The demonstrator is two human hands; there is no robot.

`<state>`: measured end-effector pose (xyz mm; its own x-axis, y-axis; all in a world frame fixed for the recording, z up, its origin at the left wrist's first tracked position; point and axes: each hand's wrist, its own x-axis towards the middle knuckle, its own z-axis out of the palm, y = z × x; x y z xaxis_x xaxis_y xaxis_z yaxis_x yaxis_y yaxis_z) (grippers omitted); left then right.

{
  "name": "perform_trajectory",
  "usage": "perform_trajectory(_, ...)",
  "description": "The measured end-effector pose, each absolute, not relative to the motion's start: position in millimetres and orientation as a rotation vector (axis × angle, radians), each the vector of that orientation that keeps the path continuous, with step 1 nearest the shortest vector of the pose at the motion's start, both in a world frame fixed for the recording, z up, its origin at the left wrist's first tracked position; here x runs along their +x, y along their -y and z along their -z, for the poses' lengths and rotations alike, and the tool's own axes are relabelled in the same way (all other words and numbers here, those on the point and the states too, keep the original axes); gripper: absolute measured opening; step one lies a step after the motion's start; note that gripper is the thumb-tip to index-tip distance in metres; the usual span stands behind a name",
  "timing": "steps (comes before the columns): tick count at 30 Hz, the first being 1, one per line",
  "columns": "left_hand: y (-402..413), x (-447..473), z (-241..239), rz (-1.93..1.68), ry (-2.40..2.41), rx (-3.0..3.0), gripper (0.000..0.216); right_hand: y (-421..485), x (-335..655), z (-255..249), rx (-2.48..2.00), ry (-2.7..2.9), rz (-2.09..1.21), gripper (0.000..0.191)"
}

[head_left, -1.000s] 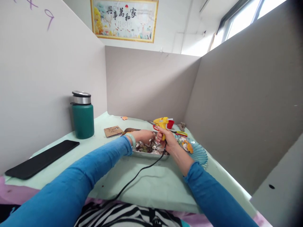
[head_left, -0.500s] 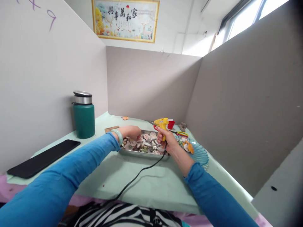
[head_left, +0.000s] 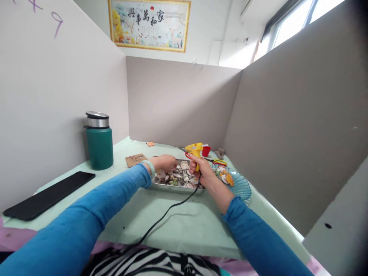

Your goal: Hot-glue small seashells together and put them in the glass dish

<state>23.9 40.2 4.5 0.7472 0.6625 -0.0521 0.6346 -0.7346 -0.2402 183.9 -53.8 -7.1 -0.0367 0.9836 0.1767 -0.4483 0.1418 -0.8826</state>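
yellow glue gun point(head_left: 195, 149) held upright in the right hand point(head_left: 199, 167), fist closed round its grip, above a metal tray point(head_left: 179, 188) of shells point(head_left: 178, 176). left hand point(head_left: 164, 161) curls among the shells; whether it grips one is unclear. best keep the nozzle off those fingers.

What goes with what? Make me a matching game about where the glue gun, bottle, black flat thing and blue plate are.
1. yellow plastic glue gun
2. dark green metal bottle, silver lid
3. flat black rectangular slab
4. blue shell-shaped plate

a. upright by the left partition
b. in the right hand
c. right of the silver metal tray
d. flat at the near left

Pairs: 1-b, 2-a, 3-d, 4-c.
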Motion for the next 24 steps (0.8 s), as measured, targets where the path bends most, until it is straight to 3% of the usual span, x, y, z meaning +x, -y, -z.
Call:
perform_trajectory(14,-25,-24,-43,-0.466,1.248,-2.795,0.044,51,186,11,-0.725,1.015,-1.333,0.032)
perform_trajectory(19,-30,11,-36,-0.097,1.102,-2.797,0.034,56,184,7,-0.759,1.024,-1.342,0.031)
perform_trajectory(24,-33,54,-14,0.024,1.18,-2.75,0.015,55,184,6,-0.754,1.024,-1.341,0.032)
